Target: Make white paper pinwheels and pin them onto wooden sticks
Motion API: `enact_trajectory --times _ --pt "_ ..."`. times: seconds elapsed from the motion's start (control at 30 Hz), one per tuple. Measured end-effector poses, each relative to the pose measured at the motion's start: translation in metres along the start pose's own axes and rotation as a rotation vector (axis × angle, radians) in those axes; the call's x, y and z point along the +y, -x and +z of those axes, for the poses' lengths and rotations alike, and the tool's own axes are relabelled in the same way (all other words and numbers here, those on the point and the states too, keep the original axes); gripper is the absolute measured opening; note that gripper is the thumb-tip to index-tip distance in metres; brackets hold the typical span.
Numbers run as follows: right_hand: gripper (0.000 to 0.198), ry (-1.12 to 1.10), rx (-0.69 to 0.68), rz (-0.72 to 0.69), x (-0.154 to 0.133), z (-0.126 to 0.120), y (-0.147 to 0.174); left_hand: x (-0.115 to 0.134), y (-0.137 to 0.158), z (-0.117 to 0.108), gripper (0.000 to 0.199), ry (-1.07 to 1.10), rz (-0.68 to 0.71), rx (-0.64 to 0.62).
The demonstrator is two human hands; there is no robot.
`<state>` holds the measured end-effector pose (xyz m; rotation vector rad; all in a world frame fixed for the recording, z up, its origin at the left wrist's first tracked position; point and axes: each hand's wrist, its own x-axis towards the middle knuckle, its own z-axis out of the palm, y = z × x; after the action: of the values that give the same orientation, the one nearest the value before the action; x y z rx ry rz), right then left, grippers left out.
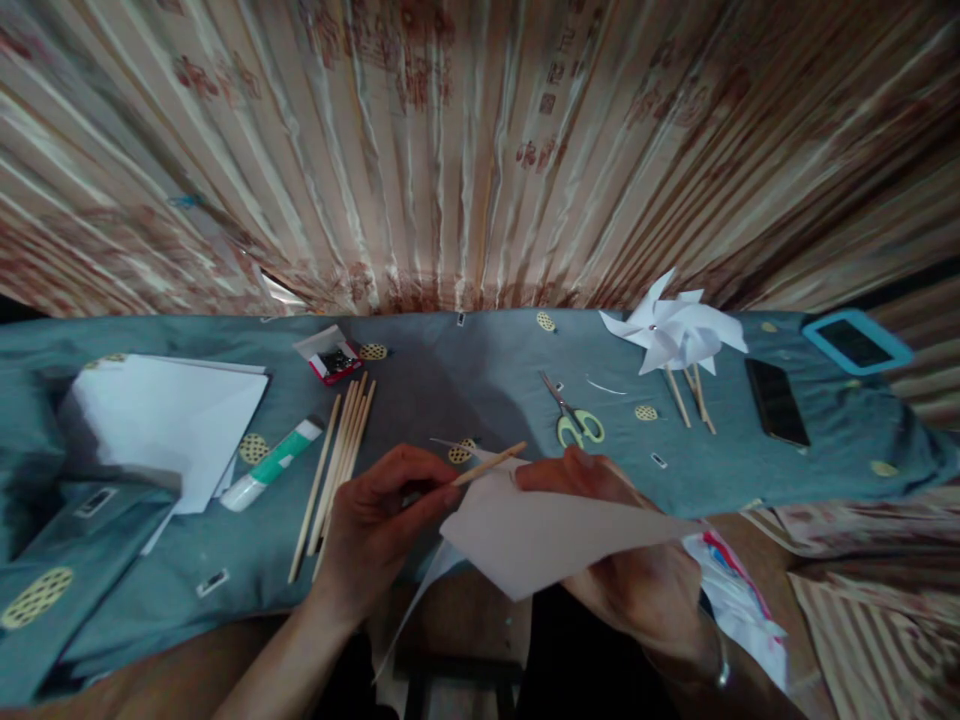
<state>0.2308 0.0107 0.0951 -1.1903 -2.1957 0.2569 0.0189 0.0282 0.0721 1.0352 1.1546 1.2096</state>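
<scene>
In the head view, my left hand (386,515) pinches a thin wooden stick (491,463), whose far end points up to the right along the upper edge of a white paper pinwheel (525,535). My right hand (630,550) has its fingers closed on the pinwheel, with the palm partly behind the paper. The pinwheel's blades are bent, and one pointed corner reaches out to the right. Another thin blade hangs down to the left, below my left hand. Whether stick and paper are joined cannot be made out.
Green-handled scissors (576,425) lie ahead. Wooden sticks (349,450), a glue stick (274,465), a small box of metal pins (334,360) and white paper sheets (165,420) lie left. Finished-looking pinwheels (675,330), a black phone (777,402) and a blue-framed device (857,341) lie right.
</scene>
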Motion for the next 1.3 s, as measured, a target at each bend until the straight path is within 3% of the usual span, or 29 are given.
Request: enact_trajectory --times 0.17,0.37,0.77,0.97,1.17,1.3 --pt "0.079 0.054 0.118 -0.188 -0.008 -0.008 -0.014 0.001 0.000 0.000 0.002 -0.013 -0.011 -0.012" --pt "0.074 0.044 0.115 -0.082 -0.011 -0.007 -0.013 0.002 0.000 0.001 0.004 -0.017 -0.029 -0.035" --pt "0.074 -0.054 0.136 -0.145 -0.002 -0.002 -0.011 0.003 0.000 0.003 0.006 -0.019 -0.071 -0.046" --pt "0.076 0.052 0.128 -0.097 -0.008 -0.004 -0.012 0.004 0.000 0.004 0.005 -0.017 -0.061 -0.056" --pt "0.062 0.044 0.092 -0.135 -0.005 -0.004 -0.010 0.002 0.000 0.001 0.011 -0.047 -0.061 -0.078" --pt "0.071 0.092 0.116 -0.076 -0.008 -0.006 -0.012 0.001 -0.001 0.001 0.011 -0.048 -0.053 -0.098"
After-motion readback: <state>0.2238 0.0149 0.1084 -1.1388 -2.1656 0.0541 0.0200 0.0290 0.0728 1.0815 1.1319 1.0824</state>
